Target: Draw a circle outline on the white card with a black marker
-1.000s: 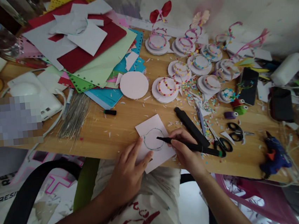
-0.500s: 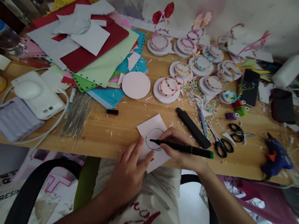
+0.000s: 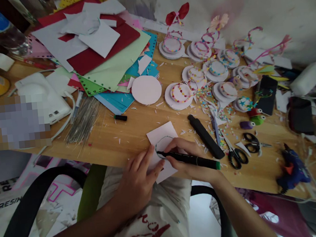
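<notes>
A small white piece of foam or card point(image 3: 161, 131) lies at the table's front edge, with a circle drawn on it in dark line. My right hand point(image 3: 188, 156) is closed around a black marker point(image 3: 198, 161) with a green end, its tip touching the left part of the circle's outline. With fingers spread, my left hand point(image 3: 142, 172) rests on the left and lower side of the white piece, pressing it down. The marker's black cap point(image 3: 120, 117) sits apart on the wood, up and to the left. Part of the circle is hidden by my right fingers.
A white disc point(image 3: 146, 90) lies beside stacked coloured sheets point(image 3: 114, 68). Several small decorated hats point(image 3: 178, 96) stand at the back right. Nearby are a black bar-shaped case point(image 3: 206, 136), scissors point(image 3: 237, 157), a blue glue gun point(image 3: 294, 168) and a bundle of thin wires point(image 3: 82, 120).
The marker tip has moved slightly down and left, from inside the circle onto its outline. My left hand stays on the white piece. The view has shifted slightly.
</notes>
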Motion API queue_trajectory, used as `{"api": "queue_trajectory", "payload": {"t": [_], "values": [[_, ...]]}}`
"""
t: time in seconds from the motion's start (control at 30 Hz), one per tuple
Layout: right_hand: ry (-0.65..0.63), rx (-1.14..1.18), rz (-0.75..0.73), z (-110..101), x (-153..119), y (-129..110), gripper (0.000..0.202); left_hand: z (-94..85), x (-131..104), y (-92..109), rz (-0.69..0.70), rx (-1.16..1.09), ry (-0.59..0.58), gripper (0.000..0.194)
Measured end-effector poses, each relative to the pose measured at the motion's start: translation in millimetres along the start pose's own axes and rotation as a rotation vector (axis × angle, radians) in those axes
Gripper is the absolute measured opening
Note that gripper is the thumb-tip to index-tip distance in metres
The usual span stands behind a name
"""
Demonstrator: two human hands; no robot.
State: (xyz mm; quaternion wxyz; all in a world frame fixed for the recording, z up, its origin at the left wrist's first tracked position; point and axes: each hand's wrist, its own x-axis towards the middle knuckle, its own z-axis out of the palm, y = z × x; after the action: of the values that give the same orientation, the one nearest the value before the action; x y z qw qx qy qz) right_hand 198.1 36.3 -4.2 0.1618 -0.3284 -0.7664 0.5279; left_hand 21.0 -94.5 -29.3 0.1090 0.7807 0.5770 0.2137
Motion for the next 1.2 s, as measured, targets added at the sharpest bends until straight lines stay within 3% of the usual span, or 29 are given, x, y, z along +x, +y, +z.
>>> {"api": "queue_trajectory", "payload": {"t": [0.3,0.67,0.93,1.03,1.2], "values": [[-0.113,-0.01,0.039,-17.9,1.4,-7.7,0.009,0.2,-1.1,-0.2,0.001,0.014,-0.008,0.049],[-0.093,0.086,0.135,-31.7,-8.6,5.5,0.008,0.8,-0.7,-1.3,0.0,-0.003,-0.004,0.048],[0.286,0.123,0.122,-47.5,-19.9,8.0,0.007,-1.4,-2.5,-3.5,0.004,-0.053,0.016,0.05],[0.429,0.126,0.119,-40.8,-26.7,13.9,0.008,-12.1,-4.4,-7.6,0.021,-0.087,0.025,0.051],[0.537,0.139,0.082,-14.0,-25.4,9.4,0.01,-36.9,-3.3,-29.3,-0.047,-0.006,0.123,0.05]]}}
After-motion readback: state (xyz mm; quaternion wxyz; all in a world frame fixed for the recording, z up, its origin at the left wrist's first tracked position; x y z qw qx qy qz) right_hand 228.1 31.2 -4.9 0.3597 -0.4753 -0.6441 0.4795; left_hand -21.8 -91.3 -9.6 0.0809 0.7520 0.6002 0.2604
